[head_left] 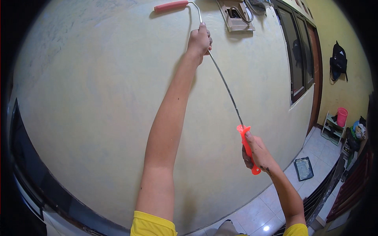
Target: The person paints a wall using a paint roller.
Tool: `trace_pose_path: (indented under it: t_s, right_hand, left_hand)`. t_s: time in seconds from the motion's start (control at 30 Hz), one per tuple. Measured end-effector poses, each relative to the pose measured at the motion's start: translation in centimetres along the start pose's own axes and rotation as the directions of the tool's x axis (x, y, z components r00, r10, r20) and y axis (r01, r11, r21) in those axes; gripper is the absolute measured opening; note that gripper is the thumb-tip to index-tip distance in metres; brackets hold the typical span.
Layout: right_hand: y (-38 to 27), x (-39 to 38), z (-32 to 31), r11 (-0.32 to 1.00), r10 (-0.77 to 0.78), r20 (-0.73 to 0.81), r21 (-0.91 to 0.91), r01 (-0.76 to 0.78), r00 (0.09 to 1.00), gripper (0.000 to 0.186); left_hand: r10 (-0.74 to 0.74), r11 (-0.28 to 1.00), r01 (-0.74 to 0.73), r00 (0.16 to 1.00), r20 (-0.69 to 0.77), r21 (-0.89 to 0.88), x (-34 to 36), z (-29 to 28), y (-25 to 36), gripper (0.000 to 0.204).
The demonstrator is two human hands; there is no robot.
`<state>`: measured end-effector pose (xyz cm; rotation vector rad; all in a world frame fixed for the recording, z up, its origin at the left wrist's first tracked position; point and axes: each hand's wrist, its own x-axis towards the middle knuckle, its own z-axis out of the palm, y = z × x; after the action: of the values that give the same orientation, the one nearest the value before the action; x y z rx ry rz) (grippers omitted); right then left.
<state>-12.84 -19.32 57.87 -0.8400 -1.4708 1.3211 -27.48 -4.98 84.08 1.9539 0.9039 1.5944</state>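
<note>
— Up high, what is the person doing?

— Rolling paint on the pale yellow wall (98, 98). The paint roller (171, 6) is pressed flat to the wall near the top, just left of a small open box (236, 17) with wires.

— How do the hands hold it?

— The left hand (199, 39) is stretched way up, fingers curled tight around the thin metal rod (224, 82). The right hand (255, 151) is lower, fingers wrapped shut around the orange handle (247, 147).

— What step is this, do you think?

— I think it's the rolling part, at the top of a stroke. A good next move would need both hands to pull together, steady, so the roller stays flat on the wall.

— What does the roller look like?

— A short pinkish-red tube on a bent wire, with a long skinny rod and a bright orange grip.

— Anything else?

— A paint tray (303, 168) sits on the white floor tiles (319, 151), well apart from the hands.
</note>
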Motion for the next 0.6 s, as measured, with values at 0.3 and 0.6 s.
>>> trace_pose_path:
  t_s: [0.3, 0.6]
  right_hand:
    - [2.3, 0.5, 0.2, 1.000, -0.006, 0.005, 0.014, 0.006, 1.000, 0.054]
    - [3.3, 0.5, 0.7, 1.000, -0.004, -0.002, 0.021, 0.004, 1.000, 0.054]
  left_hand:
    - [-0.014, 1.000, 0.014, 1.000, 0.026, 0.007, 0.0, -0.3, -2.0, 0.046]
    - [0.001, 0.999, 0.000, 1.000, 0.022, -0.033, -1.8, 0.0, -1.9, 0.046]
